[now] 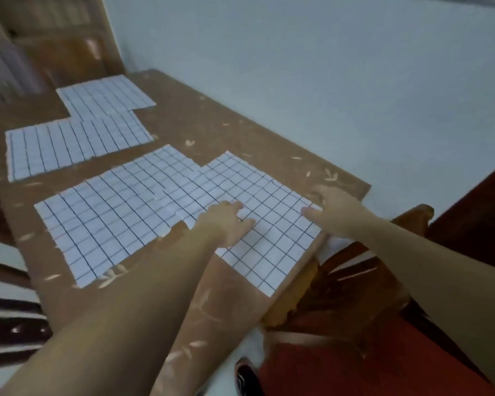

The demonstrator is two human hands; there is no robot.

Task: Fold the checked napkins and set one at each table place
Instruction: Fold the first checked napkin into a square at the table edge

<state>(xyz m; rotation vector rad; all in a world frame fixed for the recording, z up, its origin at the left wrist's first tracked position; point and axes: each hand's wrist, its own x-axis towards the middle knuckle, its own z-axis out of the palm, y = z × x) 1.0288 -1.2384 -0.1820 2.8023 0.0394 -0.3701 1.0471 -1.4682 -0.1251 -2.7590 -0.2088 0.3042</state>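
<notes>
Several white napkins with a dark checked grid lie flat on the brown table (183, 115). The nearest napkin (269, 224) sits at the table's right end, one edge over the rim. My left hand (226, 221) rests flat on its left part, fingers straight. My right hand (332, 212) lies on its right corner by the table edge, fingers stretched out. A larger napkin (112, 212) overlaps it on the left. Two more napkins (75, 141) (106, 95) lie further back.
A wooden chair (340, 295) with a red seat stands under the table's right end. A pale blue wall runs behind the table. A brown wooden door or cabinet (55, 47) is at the back left. A striped rug (9, 324) covers the floor at left.
</notes>
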